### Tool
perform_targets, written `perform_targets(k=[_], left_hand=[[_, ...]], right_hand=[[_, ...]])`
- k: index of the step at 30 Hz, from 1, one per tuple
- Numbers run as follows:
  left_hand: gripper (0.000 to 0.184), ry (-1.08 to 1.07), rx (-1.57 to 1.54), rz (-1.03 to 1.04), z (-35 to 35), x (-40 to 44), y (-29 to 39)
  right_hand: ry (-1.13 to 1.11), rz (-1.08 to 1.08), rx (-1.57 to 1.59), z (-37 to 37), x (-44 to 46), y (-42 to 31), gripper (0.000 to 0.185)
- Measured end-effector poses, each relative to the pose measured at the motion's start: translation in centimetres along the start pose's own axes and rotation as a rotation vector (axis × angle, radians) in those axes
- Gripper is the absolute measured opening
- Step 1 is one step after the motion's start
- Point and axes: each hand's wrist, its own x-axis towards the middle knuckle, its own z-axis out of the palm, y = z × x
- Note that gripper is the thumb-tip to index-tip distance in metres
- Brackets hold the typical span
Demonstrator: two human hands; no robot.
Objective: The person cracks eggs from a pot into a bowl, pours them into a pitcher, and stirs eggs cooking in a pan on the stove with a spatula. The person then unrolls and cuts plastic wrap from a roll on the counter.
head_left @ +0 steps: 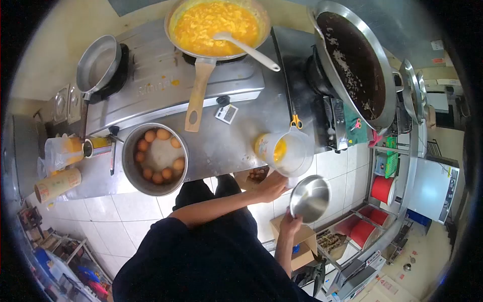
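Note:
My left hand [272,188] is closed at the lower side of a translucent plastic pitcher [299,153], apparently on its handle. Yellow liquid, like beaten egg, shows inside the pitcher. My right hand [290,222] grips the rim of a shiny metal bowl [313,196], which is tilted and sits just below the pitcher. To the left, a deep metal pot [185,171] on the steel counter holds several brown eggs [157,177] around its inside edge. On the stove, a frying pan [197,75] contains yellow scrambled egg, with a white spatula [251,53] resting across it.
A large pan of dark liquid [357,65] stands at the upper right. A smaller pan [98,63] is on the left burner. Near the counter's middle lie a white timer [227,114] and yellow-handled scissors [296,121]. An open cardboard box [304,239] stands below my right hand.

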Motion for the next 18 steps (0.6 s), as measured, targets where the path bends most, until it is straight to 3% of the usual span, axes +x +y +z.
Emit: perform_targets(k=[1, 3, 5, 6, 7, 9, 10, 12, 13, 14, 15, 16, 17, 18], left_hand=[[0.038, -0.086, 0.003, -0.047, -0.1, 0.9, -0.1], [0.042, -0.255, -0.06, 0.023, 1.7, 2.9, -1.4], [0.045, -0.232, -0.173, -0.033, 2.1, 3.3, -1.0], [0.048, -0.209, -0.272, -0.082, 2.1, 3.2, -0.7], [0.048, -0.208, -0.274, -0.087, 2.2, 2.1, -0.4], [0.052, 0.038, -0.16, -0.103, 1.6, -1.6, 0.6], [0.051, -0.106, -0.185, -0.222, -1.7, -3.9, 2.1], [0.05, -0.238, -0.564, -0.155, -9.8, -8.4, 3.1], [0.037, -0.18, -0.756, -0.078, -11.3, -11.0, 1.1], [0.028, -0.117, -0.713, -0.236, -15.3, -12.9, 1.2], [0.023, 0.13, -0.498, -0.367, -16.7, -15.4, -0.8], [0.021, 0.361, -0.331, -0.386, -18.3, -17.1, -3.3], [0.023, 0.481, -0.094, -0.509, -19.3, -19.0, -5.8], [0.035, 0.471, 0.22, -0.507, -20.2, -20.7, -8.8]], right_hand=[[-0.167, -0.023, -0.317, -3.3, 0.1, 0.8, 0.031], [-0.122, 0.135, -0.476, -5.6, -1.4, 1.8, 0.03], [-0.046, 0.278, -0.688, -9.8, -0.6, 3.4, 0.029], [-0.215, 0.213, -0.9, -10.3, -1.0, 3.7, 0.029], [-0.314, 0.188, -0.966, -7.7, -2.8, 4.1, 0.03], [-0.508, 0.115, -1.08, -0.7, -7.5, 4.8, 0.031], [-0.553, 0.151, -1.049, 1.2, -8.1, 5.8, 0.035], [-0.672, 0.226, -1.036, 4.9, -9.5, 7.3, 0.051], [-0.901, 0.14, -1.163, 5.0, -7.7, 8.7, 0.047], [-0.822, 0.235, -1.045, 6.3, -6.8, 10.8, 0.039], [-0.737, 0.318, -0.923, 7.6, -6.0, 13.0, 0.032], [-0.668, 0.411, -0.887, 8.8, -5.6, 14.3, 0.037], [-0.684, 0.414, -0.886, 9.4, -4.5, 15.9, 0.037], [-0.76, 0.329, -0.931, 9.6, -2.9, 17.6, 0.04]])
